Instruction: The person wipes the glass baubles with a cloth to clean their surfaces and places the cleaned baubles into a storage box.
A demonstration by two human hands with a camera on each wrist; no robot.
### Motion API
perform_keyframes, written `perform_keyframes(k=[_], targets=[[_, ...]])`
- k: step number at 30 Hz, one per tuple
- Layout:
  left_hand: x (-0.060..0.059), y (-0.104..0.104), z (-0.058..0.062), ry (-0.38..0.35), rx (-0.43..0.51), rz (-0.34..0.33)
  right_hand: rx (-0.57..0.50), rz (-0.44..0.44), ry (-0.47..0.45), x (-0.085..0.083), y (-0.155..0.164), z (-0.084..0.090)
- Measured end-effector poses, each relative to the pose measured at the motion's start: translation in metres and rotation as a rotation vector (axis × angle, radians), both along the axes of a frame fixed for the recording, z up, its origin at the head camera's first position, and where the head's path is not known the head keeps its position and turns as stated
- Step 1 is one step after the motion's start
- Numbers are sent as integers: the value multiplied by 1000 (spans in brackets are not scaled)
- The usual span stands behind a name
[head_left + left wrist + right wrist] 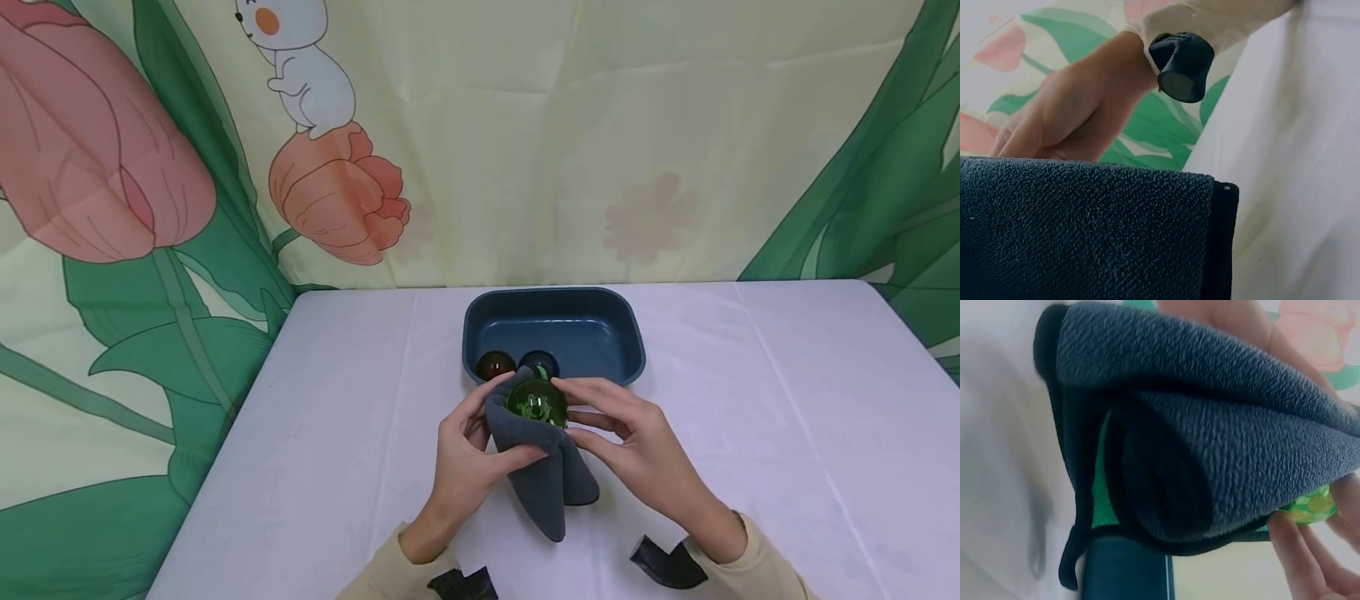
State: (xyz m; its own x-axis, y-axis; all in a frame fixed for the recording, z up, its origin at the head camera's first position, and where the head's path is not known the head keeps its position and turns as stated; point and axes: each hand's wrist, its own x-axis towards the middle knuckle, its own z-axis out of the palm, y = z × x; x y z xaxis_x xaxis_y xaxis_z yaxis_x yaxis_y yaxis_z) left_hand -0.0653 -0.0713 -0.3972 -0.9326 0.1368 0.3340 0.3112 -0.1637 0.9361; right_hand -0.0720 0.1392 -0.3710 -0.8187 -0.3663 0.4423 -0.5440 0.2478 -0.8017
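The left hand (465,454) has its grip closed around a dark grey cloth (542,467): the thumb lies across the front of the folded cloth and the fingers curl behind it. Inside the top of this cloth sits a green glass ball (537,405), transparent and shiny, only its upper part is showing above the fabric. The right hand (637,454) comes from the other side; its fingertips (581,392) touch the ball at its right and upper edge, with the fingers bent around it, so this grip is grasping the ball together with the cloth. In the right wrist view the cloth (1197,444) fills almost all of the picture, in thick folds with a dark sewn edge, and a small part of the green ball (1313,505) shows under the fold, just beside the fingertips (1294,550). In the left wrist view the cloth (1085,231) covers the lower part, and behind it the right hand (1066,119) is seen with a black camera (1182,65) on its wrist and a cream sleeve (1222,19). The lower end of the cloth hangs down toward the white table (750,433). Just behind the hands stands a dark blue rectangular tray (600,317); in its near left corner lie an amber ball (495,365) and a dark blue ball (540,362), next to each other. Behind the table hangs a curtain (525,125) printed with tulips, green leaves and a white cartoon animal.
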Motion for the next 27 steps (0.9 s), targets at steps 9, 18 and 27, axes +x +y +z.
perform_keyframes(k=[9,18,27], targets=[[0,0,2,-26,-4,24,80,-2,-38,-1,4,4],[-1,1,1,-36,6,19,147,6,129,-2,4,6],[0,1,-1,-42,-4,-13,117,10,194,-1,4,5]])
